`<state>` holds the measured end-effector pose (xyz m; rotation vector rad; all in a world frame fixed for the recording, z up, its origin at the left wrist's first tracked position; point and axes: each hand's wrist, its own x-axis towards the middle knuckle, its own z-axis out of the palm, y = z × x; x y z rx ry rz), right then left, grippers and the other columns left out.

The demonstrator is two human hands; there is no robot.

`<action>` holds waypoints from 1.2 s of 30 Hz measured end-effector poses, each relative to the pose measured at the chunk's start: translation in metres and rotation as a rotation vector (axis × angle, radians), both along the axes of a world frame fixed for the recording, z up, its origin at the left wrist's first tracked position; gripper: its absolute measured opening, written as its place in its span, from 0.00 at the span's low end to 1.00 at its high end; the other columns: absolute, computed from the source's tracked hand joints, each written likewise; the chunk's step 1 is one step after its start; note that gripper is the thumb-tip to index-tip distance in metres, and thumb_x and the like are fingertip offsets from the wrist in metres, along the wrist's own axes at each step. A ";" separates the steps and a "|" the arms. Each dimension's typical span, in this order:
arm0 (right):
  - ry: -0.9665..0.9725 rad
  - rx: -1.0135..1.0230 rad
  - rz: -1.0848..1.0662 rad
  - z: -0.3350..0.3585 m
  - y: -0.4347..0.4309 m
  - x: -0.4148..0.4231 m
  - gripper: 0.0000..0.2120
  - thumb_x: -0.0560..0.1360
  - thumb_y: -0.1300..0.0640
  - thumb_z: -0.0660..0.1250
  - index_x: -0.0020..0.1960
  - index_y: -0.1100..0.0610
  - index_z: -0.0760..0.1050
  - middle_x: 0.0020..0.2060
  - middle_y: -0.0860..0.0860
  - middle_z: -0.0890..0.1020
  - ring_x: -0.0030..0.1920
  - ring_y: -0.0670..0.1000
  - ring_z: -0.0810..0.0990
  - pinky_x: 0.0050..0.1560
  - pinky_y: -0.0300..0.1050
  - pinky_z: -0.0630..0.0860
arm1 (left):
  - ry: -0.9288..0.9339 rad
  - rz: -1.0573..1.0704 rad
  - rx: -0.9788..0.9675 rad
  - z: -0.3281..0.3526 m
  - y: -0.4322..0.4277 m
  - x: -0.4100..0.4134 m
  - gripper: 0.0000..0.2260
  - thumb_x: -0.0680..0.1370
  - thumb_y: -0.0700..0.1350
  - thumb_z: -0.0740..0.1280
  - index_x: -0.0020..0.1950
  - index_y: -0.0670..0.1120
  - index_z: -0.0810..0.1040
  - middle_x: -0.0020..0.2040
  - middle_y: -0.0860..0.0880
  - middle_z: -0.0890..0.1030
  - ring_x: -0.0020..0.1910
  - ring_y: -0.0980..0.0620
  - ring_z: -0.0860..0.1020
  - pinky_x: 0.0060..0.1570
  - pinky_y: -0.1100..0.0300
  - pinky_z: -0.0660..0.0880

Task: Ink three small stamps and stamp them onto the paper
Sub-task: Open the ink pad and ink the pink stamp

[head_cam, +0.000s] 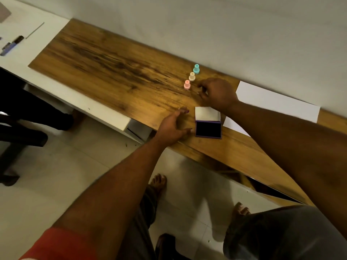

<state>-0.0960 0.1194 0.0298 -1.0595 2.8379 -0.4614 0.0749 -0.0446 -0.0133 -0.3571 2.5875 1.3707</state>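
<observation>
Three small stamps stand in a row on the wooden table (116,59): a teal stamp (196,68), a cream stamp (191,76) and a pink stamp (187,84). An ink pad (208,129) lies open near the front edge, its lid (207,113) folded back. White paper (277,100) lies to the right by the wall, partly hidden by my right forearm. My right hand (217,92) hovers just right of the pink stamp, fingers apart and holding nothing. My left hand (173,126) rests spread on the table just left of the ink pad, touching nothing else.
A white desk (20,53) adjoins the table on the left, with pens (11,45) on it. The wall (244,34) runs along the table's far edge. My bare feet (158,182) stand on the tiled floor below. Dark chair legs (22,137) sit at the left.
</observation>
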 end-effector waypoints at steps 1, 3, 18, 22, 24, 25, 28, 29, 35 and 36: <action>0.015 0.025 -0.013 0.002 -0.014 -0.003 0.15 0.81 0.46 0.65 0.63 0.52 0.80 0.51 0.54 0.85 0.49 0.56 0.82 0.43 0.45 0.74 | -0.012 0.019 0.010 0.002 -0.005 -0.003 0.33 0.75 0.49 0.81 0.78 0.53 0.73 0.79 0.52 0.72 0.78 0.52 0.68 0.76 0.57 0.67; 0.031 0.111 -0.056 0.002 -0.039 -0.005 0.15 0.81 0.46 0.65 0.62 0.53 0.79 0.51 0.56 0.84 0.50 0.58 0.82 0.43 0.48 0.74 | -0.014 0.056 0.046 0.005 -0.011 -0.006 0.30 0.76 0.45 0.80 0.76 0.52 0.75 0.75 0.53 0.76 0.75 0.53 0.72 0.75 0.58 0.69; -0.036 0.086 -0.003 -0.016 -0.067 0.017 0.12 0.80 0.47 0.66 0.55 0.53 0.81 0.45 0.53 0.84 0.45 0.55 0.81 0.40 0.45 0.73 | 0.131 0.423 0.031 -0.014 -0.015 -0.018 0.23 0.74 0.46 0.81 0.67 0.49 0.82 0.54 0.57 0.84 0.51 0.64 0.81 0.58 0.61 0.80; -0.093 0.048 0.023 -0.017 -0.041 0.045 0.14 0.80 0.45 0.64 0.56 0.53 0.81 0.47 0.52 0.84 0.46 0.53 0.81 0.46 0.51 0.80 | 0.110 0.334 -0.174 -0.019 -0.017 -0.023 0.26 0.73 0.52 0.81 0.71 0.52 0.82 0.55 0.53 0.83 0.53 0.56 0.79 0.55 0.57 0.77; -0.112 0.062 0.047 -0.018 -0.032 0.055 0.14 0.81 0.45 0.64 0.57 0.53 0.82 0.49 0.52 0.84 0.48 0.54 0.81 0.49 0.53 0.80 | 0.125 0.313 -0.207 -0.018 -0.015 -0.024 0.21 0.75 0.53 0.79 0.68 0.53 0.84 0.55 0.54 0.84 0.52 0.56 0.80 0.55 0.54 0.79; -0.109 0.068 0.052 -0.018 -0.030 0.057 0.14 0.81 0.45 0.64 0.57 0.53 0.82 0.50 0.53 0.84 0.49 0.54 0.81 0.50 0.53 0.80 | 0.127 0.295 -0.220 -0.017 -0.015 -0.024 0.19 0.75 0.54 0.78 0.66 0.55 0.85 0.55 0.54 0.84 0.52 0.56 0.80 0.55 0.52 0.79; -0.117 0.063 0.044 -0.016 -0.027 0.058 0.14 0.81 0.45 0.64 0.57 0.53 0.82 0.50 0.52 0.85 0.49 0.53 0.81 0.52 0.52 0.80 | 0.135 0.189 -0.291 -0.016 -0.014 -0.021 0.20 0.74 0.57 0.78 0.65 0.57 0.85 0.56 0.53 0.83 0.57 0.50 0.78 0.53 0.53 0.75; -0.122 0.062 0.046 -0.015 -0.027 0.058 0.14 0.81 0.45 0.64 0.57 0.53 0.82 0.49 0.52 0.85 0.49 0.53 0.81 0.51 0.51 0.80 | 0.144 0.157 -0.322 -0.016 -0.013 -0.019 0.20 0.74 0.58 0.78 0.65 0.57 0.85 0.56 0.52 0.83 0.58 0.49 0.76 0.52 0.54 0.71; -0.033 0.135 0.086 -0.013 -0.031 0.058 0.21 0.78 0.36 0.63 0.51 0.53 0.82 0.43 0.51 0.83 0.43 0.52 0.79 0.44 0.49 0.79 | 0.172 0.167 -0.382 -0.016 -0.006 -0.015 0.17 0.75 0.53 0.69 0.62 0.54 0.86 0.56 0.50 0.84 0.58 0.44 0.77 0.55 0.50 0.71; 0.003 0.167 0.098 -0.013 -0.032 0.058 0.23 0.78 0.34 0.62 0.49 0.53 0.81 0.43 0.51 0.82 0.42 0.52 0.78 0.42 0.49 0.78 | 0.173 0.173 -0.387 -0.016 -0.006 -0.015 0.17 0.74 0.53 0.67 0.61 0.53 0.86 0.56 0.49 0.85 0.57 0.44 0.77 0.54 0.50 0.71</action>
